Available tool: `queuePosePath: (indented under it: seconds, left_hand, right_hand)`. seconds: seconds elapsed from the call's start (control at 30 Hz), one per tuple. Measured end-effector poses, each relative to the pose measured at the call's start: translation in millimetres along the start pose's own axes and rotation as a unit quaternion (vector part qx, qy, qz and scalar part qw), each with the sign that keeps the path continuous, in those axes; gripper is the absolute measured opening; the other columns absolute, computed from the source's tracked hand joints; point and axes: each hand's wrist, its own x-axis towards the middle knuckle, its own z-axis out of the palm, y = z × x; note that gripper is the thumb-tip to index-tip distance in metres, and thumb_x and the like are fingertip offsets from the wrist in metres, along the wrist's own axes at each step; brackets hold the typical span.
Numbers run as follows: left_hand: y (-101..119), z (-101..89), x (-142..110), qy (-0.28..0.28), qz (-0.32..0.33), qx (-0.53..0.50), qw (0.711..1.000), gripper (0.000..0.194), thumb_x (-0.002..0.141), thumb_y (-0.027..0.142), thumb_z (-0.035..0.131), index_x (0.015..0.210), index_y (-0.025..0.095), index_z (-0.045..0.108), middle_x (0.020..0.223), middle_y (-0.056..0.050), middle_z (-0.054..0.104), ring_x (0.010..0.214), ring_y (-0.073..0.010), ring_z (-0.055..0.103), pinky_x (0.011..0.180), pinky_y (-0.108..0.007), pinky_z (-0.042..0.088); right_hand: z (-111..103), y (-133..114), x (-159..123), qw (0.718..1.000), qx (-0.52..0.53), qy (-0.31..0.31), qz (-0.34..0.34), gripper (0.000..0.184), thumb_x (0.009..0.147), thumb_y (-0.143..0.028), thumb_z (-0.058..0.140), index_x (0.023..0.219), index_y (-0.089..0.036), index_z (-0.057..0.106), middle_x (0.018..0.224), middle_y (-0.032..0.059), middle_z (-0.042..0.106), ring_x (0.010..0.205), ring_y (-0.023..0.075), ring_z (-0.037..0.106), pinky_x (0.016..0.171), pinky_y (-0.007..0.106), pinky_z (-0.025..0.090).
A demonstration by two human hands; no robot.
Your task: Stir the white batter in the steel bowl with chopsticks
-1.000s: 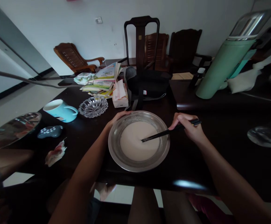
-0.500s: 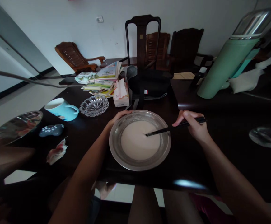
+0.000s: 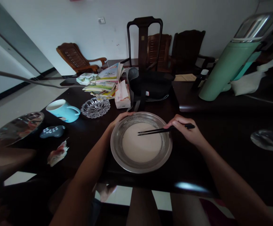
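Observation:
A round metal bowl (image 3: pixel 117 157) stands near the table's front edge, with a smooth off-white batter-like liquid (image 3: pixel 141 147) in it. My left hand (image 3: pixel 122 116) wraps the bowl's far left rim, its fingers partly hidden behind the bowl. Above the bowl's right rim, my right hand (image 3: pixel 182 125) is closed around a pair of black chopsticks (image 3: pixel 154 131). Their tips point left over the middle of the liquid, slightly apart; whether they touch it I cannot tell.
Left of the bowl are a crumpled wrapper (image 3: pixel 58 153), a dark grey object with white spots (image 3: pixel 52 131), a blue mug (image 3: pixel 64 113), a glass dish (image 3: pixel 95 108) and a metal basin (image 3: pixel 0 138). Behind stand a tissue pack (image 3: pixel 123 99), a black bag (image 3: pixel 152 84) and a green thermos (image 3: pixel 228 69). Another person's arm (image 3: pixel 9 156) is at left.
My right hand moved right, then back left with the chopsticks, whose tips are now further left and spread apart. My left hand stays on the bowl's rim.

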Motion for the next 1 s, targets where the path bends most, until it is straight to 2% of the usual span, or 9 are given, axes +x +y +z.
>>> queuePosePath:
  seconds: [0.13, 0.2, 0.3, 0.43, 0.5, 0.67, 0.83, 0.9, 1.0]
  left_hand:
    - [0.8, 2.6, -1.5, -0.010, 0.018, 0.004, 1.000, 0.033, 0.074, 0.030, 0.060, 0.103, 0.017, 0.071, 0.083, -0.003, 0.075, 0.080, -0.0207, 0.066, 0.086, -0.033, 0.044]
    - [1.3, 3.6, -2.4, -0.012, 0.020, 0.009, 1.000, 0.034, 0.074, 0.030, 0.061, 0.103, 0.016, 0.070, 0.085, -0.003, 0.075, 0.082, -0.0208, 0.066, 0.086, -0.032, 0.044]
    - [1.6, 2.9, -2.7, -0.018, 0.010, 0.016, 1.000, 0.033, 0.075, 0.032, 0.060, 0.103, 0.018, 0.070, 0.087, -0.004, 0.075, 0.086, -0.0217, 0.066, 0.087, -0.032, 0.044]
    - [1.3, 0.3, -0.5, -0.017, 0.010, 0.017, 1.000, 0.030, 0.074, 0.033, 0.060, 0.099, 0.020, 0.071, 0.082, -0.002, 0.074, 0.087, -0.0227, 0.066, 0.088, -0.033, 0.044]
    - [1.2, -0.7, 0.8, -0.019, 0.011, 0.015, 1.000, 0.029, 0.075, 0.033, 0.060, 0.099, 0.021, 0.071, 0.082, -0.001, 0.074, 0.087, -0.0223, 0.066, 0.088, -0.033, 0.044]
    - [1.4, -3.2, 3.1, -0.004, 0.002, 0.019, 1.000, 0.033, 0.075, 0.033, 0.059, 0.103, 0.019, 0.071, 0.088, -0.002, 0.075, 0.085, -0.0215, 0.065, 0.090, -0.033, 0.043]
    - [0.3, -6.5, 4.9, -0.010, 0.004, 0.011, 1.000, 0.035, 0.074, 0.033, 0.062, 0.104, 0.019, 0.071, 0.091, -0.005, 0.075, 0.083, -0.0204, 0.065, 0.088, -0.031, 0.044]
    - [-0.3, -7.5, 5.2, -0.014, 0.001, 0.005, 1.000, 0.033, 0.074, 0.034, 0.063, 0.103, 0.020, 0.071, 0.091, -0.005, 0.075, 0.084, -0.0211, 0.065, 0.087, -0.031, 0.045]
    - [-0.8, -8.2, 5.0, -0.010, -0.002, -0.003, 1.000, 0.033, 0.074, 0.034, 0.064, 0.103, 0.019, 0.071, 0.091, -0.004, 0.075, 0.084, -0.0215, 0.065, 0.087, -0.032, 0.045]
  right_hand:
    - [-10.2, 5.4, -0.6, 0.994, 0.063, 0.083, 0.026, 0.042, 0.094, -0.041, 0.049, 0.067, -0.023, 0.075, 0.065, 0.0029, 0.069, 0.063, 0.0166, 0.060, 0.064, 0.031, 0.043]
    - [-11.2, 7.2, -1.4, 0.989, 0.112, 0.087, 0.028, 0.044, 0.094, -0.043, 0.048, 0.064, -0.023, 0.074, 0.058, 0.0024, 0.067, 0.058, 0.0161, 0.058, 0.058, 0.030, 0.042]
    - [-6.3, 6.3, -3.0, 0.991, 0.126, 0.033, 0.020, 0.045, 0.095, -0.042, 0.046, 0.066, -0.023, 0.074, 0.060, 0.0027, 0.067, 0.059, 0.0158, 0.058, 0.058, 0.030, 0.041]
    - [6.5, 1.5, -3.6, 0.997, 0.050, -0.063, 0.006, 0.034, 0.095, -0.037, 0.049, 0.082, -0.022, 0.076, 0.078, 0.0043, 0.071, 0.075, 0.0171, 0.062, 0.070, 0.031, 0.044]
    - [10.6, 0.3, -2.8, 0.997, 0.022, -0.077, -0.006, 0.028, 0.094, -0.036, 0.051, 0.088, -0.022, 0.075, 0.084, 0.0044, 0.072, 0.080, 0.0174, 0.062, 0.074, 0.031, 0.045]
    - [1.7, 1.9, -0.6, 0.999, -0.028, 0.007, -0.016, 0.029, 0.093, -0.037, 0.051, 0.085, -0.024, 0.075, 0.082, 0.0032, 0.072, 0.078, 0.0179, 0.061, 0.074, 0.032, 0.044]
    - [-14.7, 5.2, -0.6, 0.992, 0.070, 0.106, 0.023, 0.044, 0.094, -0.044, 0.048, 0.065, -0.022, 0.073, 0.063, 0.0042, 0.068, 0.062, 0.0176, 0.060, 0.064, 0.032, 0.045]
    - [-14.0, 4.5, -1.1, 0.989, 0.116, 0.083, 0.031, 0.046, 0.093, -0.045, 0.047, 0.063, -0.021, 0.072, 0.058, 0.0043, 0.066, 0.057, 0.0173, 0.058, 0.059, 0.031, 0.044]
    - [-4.6, 0.4, -1.9, 0.994, 0.109, -0.004, 0.028, 0.043, 0.094, -0.043, 0.047, 0.070, -0.020, 0.074, 0.064, 0.0043, 0.068, 0.063, 0.0166, 0.061, 0.063, 0.031, 0.046]
